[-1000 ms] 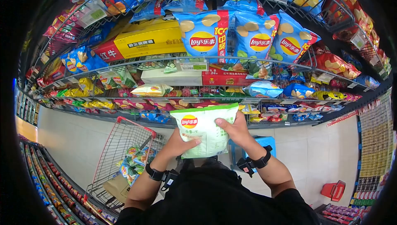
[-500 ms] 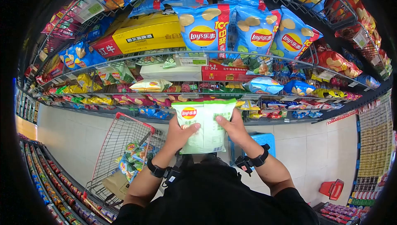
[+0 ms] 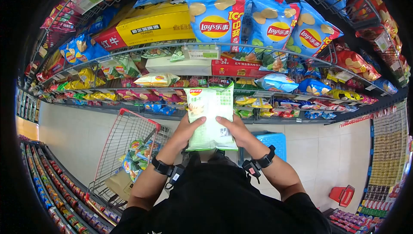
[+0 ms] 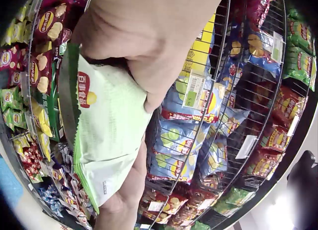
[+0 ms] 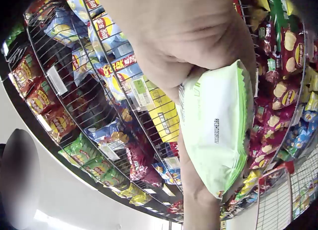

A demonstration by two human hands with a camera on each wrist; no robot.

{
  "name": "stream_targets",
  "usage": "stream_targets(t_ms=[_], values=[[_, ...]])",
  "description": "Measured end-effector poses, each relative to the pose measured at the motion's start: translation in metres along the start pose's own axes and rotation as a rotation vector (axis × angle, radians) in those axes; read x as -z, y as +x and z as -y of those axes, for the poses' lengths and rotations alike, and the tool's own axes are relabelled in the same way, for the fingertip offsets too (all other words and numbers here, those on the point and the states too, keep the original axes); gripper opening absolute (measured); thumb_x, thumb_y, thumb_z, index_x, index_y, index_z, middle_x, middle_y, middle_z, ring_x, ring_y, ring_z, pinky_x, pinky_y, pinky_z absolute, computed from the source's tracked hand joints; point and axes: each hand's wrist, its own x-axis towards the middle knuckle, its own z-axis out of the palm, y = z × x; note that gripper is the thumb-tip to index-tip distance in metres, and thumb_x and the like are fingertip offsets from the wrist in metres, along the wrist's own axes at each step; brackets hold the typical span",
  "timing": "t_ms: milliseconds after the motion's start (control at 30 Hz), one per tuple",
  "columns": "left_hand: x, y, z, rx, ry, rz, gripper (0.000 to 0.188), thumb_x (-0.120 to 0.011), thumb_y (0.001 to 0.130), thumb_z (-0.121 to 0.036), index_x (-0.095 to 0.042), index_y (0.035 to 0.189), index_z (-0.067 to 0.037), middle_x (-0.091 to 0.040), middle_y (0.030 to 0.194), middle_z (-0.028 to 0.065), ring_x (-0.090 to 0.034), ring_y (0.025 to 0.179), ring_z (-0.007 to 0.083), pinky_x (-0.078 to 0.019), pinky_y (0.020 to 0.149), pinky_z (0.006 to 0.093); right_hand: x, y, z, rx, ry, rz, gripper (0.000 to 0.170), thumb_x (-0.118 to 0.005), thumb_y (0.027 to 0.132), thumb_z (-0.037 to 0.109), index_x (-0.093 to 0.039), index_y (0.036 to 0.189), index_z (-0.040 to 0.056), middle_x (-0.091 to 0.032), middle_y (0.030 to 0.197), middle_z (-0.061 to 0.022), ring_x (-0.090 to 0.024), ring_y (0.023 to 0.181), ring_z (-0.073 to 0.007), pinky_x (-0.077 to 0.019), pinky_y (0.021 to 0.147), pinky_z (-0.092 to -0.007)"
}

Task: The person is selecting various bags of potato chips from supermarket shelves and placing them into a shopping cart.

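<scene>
A pale green Lay's chip bag (image 3: 211,105) is held in front of the body, its printed face turned up toward the head camera. My left hand (image 3: 185,131) grips its left side, thumb lying across the face. On the opposite side my right hand (image 3: 237,131) holds it in the same way, the thumbs pointing toward each other. Fingers behind the bag are hidden in the head view. In the left wrist view, the left hand (image 4: 144,36) covers part of the bag (image 4: 109,115). A printed code shows on the bag (image 5: 213,125) in the right wrist view, below the right hand (image 5: 198,36).
Wire shelves ahead carry blue Lay's bags (image 3: 215,23), a yellow carton (image 3: 152,24) and many other snack bags. A shopping cart (image 3: 118,133) with bags inside stands at the left. A blue stool (image 3: 275,141) is at the right, with a red basket (image 3: 343,195) farther off.
The chip bag has moved up in the head view toward the shelf and looks narrower. Both hands have moved up with it, and the thumbs now lie closer together.
</scene>
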Motion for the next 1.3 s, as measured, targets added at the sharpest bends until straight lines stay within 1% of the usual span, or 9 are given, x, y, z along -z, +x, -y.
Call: stream_targets(t_ms=[233, 500, 600, 667, 767, 867, 1033, 1167, 1300], values=[[0.01, -0.001, 0.001, 0.112, -0.071, -0.005, 0.048, -0.065, 0.091, -0.016, -0.046, 0.132, 0.003, -0.061, 0.121, 0.0126, -0.063, 0.106, 0.0208, -0.0518, 0.089, 0.0337, 0.0, 0.01, -0.008, -0.133, 0.056, 0.024, 0.051, -0.068, 0.09, 0.023, -0.049, 0.128, -0.0043, -0.063, 0.117, -0.0139, -0.065, 0.099, -0.0202, -0.0548, 0.084, -0.0341], [0.032, -0.01, 0.004, 0.062, -0.126, -0.063, 0.051, -0.063, 0.093, -0.017, -0.043, 0.135, 0.003, -0.057, 0.128, 0.0147, -0.058, 0.113, 0.0214, -0.0483, 0.094, 0.034, -0.022, 0.016, -0.009, -0.021, 0.011, 0.007, 0.051, -0.074, 0.085, 0.014, -0.049, 0.125, -0.0041, -0.063, 0.116, -0.0146, -0.064, 0.101, -0.0203, -0.0542, 0.084, -0.0338], [0.047, -0.017, 0.003, -0.107, -0.038, -0.12, 0.052, -0.064, 0.091, -0.013, -0.042, 0.135, 0.002, -0.056, 0.128, 0.0142, -0.056, 0.114, 0.0206, -0.0464, 0.094, 0.0325, -0.035, 0.026, -0.015, 0.158, -0.12, -0.076, 0.05, -0.074, 0.083, 0.01, -0.049, 0.124, -0.0033, -0.063, 0.115, -0.0139, -0.063, 0.101, -0.0192, -0.0528, 0.085, -0.0333], [0.054, -0.023, 0.0, -0.435, 0.178, -0.304, 0.049, -0.065, 0.088, -0.008, -0.045, 0.132, 0.001, -0.056, 0.124, 0.012, -0.056, 0.111, 0.0187, -0.0463, 0.091, 0.0305, -0.049, 0.029, -0.011, 0.183, -0.167, -0.057, 0.052, -0.074, 0.082, 0.007, -0.046, 0.125, -0.0027, -0.062, 0.115, -0.0127, -0.063, 0.101, -0.0188, -0.0524, 0.086, -0.0333], [0.064, -0.043, -0.022, -0.375, 0.284, -0.211, 0.048, -0.068, 0.085, -0.004, -0.049, 0.129, -0.003, -0.055, 0.123, 0.0098, -0.056, 0.109, 0.0169, -0.0467, 0.089, 0.0297, -0.067, 0.039, -0.014, 0.384, -0.469, -0.15, 0.058, -0.075, 0.08, 0.006, -0.043, 0.127, -0.0006, -0.061, 0.116, -0.0122, -0.06, 0.105, -0.0184, -0.0498, 0.09, -0.033], [0.077, -0.048, -0.026, -0.329, 0.365, -0.132, 0.055, -0.071, 0.082, -0.007, -0.047, 0.132, -0.007, -0.054, 0.125, 0.0092, -0.056, 0.11, 0.0179, -0.0466, 0.09, 0.0306, -0.105, 0.044, -0.015, 0.456, -0.55, -0.054, 0.066, -0.076, 0.075, 0.004, -0.042, 0.131, 0.0001, -0.059, 0.118, -0.0133, -0.058, 0.108, -0.0202, -0.0489, 0.088, -0.033], [0.112, -0.059, -0.038, -0.503, 0.393, -0.433, 0.067, -0.076, 0.079, -0.016, -0.042, 0.133, 0.0, -0.058, 0.121, 0.0131, -0.057, 0.11, 0.0185, -0.0463, 0.094, 0.0353, -0.154, 0.058, -0.04, 0.436, -0.766, 0.264, 0.088, -0.078, 0.071, 0.004, -0.031, 0.145, 0.0107, -0.04, 0.135, -0.0107, -0.053, 0.112, -0.0251, -0.0477, 0.096, -0.0352], [0.196, -0.06, -0.02, -0.217, 0.08, -0.488, 0.047, -0.073, 0.083, -0.013, -0.053, 0.123, 0.002, -0.065, 0.112, 0.0105, -0.062, 0.1, 0.0163, -0.0492, 0.087, 0.0299, -0.186, 0.092, -0.057, 0.385, -0.864, 0.487, 0.083, -0.078, 0.071, 0.005, -0.035, 0.142, 0.0096, -0.043, 0.132, -0.011, -0.053, 0.112, -0.025, -0.0485, 0.094, -0.0369], [0.259, -0.077, -0.029, -0.157, -0.11, -0.407, 0.05, -0.07, 0.085, -0.013, -0.05, 0.129, 0.002, -0.063, 0.117, 0.0102, -0.06, 0.104, 0.0162, -0.0485, 0.09, 0.03, -0.214, 0.151, -0.076, 0.321, -0.72, 0.105, 0.06, -0.073, 0.083, 0.007, -0.04, 0.134, 0.005, -0.051, 0.129, -0.0113, -0.055, 0.113, -0.0209, -0.0483, 0.092, -0.0315]])
